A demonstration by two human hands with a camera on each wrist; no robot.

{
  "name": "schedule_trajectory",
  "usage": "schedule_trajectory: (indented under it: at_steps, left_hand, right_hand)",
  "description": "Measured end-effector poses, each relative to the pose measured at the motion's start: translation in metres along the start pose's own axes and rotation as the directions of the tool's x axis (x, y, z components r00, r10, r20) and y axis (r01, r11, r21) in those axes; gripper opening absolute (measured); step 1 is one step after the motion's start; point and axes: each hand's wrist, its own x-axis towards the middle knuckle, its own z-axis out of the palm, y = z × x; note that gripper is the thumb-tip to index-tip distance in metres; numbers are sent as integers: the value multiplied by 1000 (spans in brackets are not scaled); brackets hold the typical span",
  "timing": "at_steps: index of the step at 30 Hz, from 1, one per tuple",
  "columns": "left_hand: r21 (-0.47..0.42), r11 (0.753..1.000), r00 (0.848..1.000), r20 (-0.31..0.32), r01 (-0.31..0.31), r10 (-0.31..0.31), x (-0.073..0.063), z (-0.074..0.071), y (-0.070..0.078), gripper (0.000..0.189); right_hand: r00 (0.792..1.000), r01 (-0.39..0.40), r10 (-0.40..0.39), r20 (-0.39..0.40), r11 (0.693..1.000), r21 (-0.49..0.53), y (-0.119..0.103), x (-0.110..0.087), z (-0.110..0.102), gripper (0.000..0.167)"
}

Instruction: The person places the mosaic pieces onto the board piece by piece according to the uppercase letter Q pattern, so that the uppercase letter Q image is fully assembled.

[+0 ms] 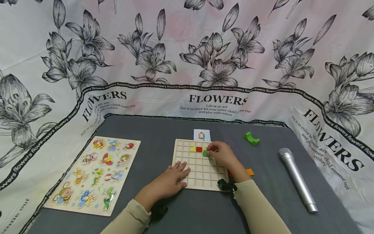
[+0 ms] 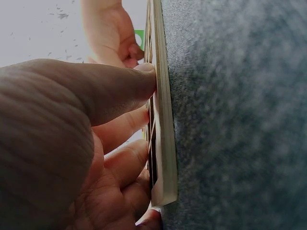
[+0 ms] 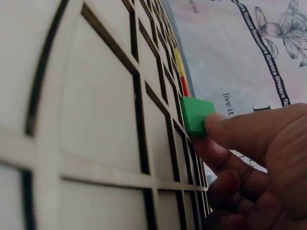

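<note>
A wooden grid board (image 1: 198, 180) lies on the grey table. Near its far edge sit a yellow tile (image 1: 193, 149) and a red tile (image 1: 199, 149), with a bit of yellow showing right of the red. My right hand (image 1: 224, 156) pinches a green square tile (image 3: 195, 115) between thumb and finger, at the board's surface just below that row. With fingers spread, my left hand (image 1: 173, 179) rests on the board's near left part; in the left wrist view its thumb (image 2: 127, 86) lies at the board's edge. Behind the board is a small card (image 1: 201, 132) with a colored letter Q.
An insect picture puzzle (image 1: 115, 156) lies at the left. On the right are a silver microphone (image 1: 298, 180) and a green arch-shaped block (image 1: 251, 139). Orange pieces (image 1: 249, 172) show beside the board, partly hidden by the right forearm. A floral cloth (image 1: 163, 100) hangs behind the table.
</note>
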Motion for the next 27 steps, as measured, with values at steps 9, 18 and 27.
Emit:
schedule_trajectory:
  at_steps: [9,18,27]
  left_hand:
    - [-8,1000,1000,4,3,-3,-1,-2,3,60]
    - [-13,1000,1000,3,8,-8,-4,-3,4,60]
    - [-18,1000,1000,2,7,-7,-4,-3,4,60]
  right_hand:
    - [998,-28,29,59,999,-16,-3,-1,0,7]
    - [998,-11,12,58,1000,-17,-5,-3,1,4]
    - [1000,15,-15,-22,1000,-13,8,-11,-36,19]
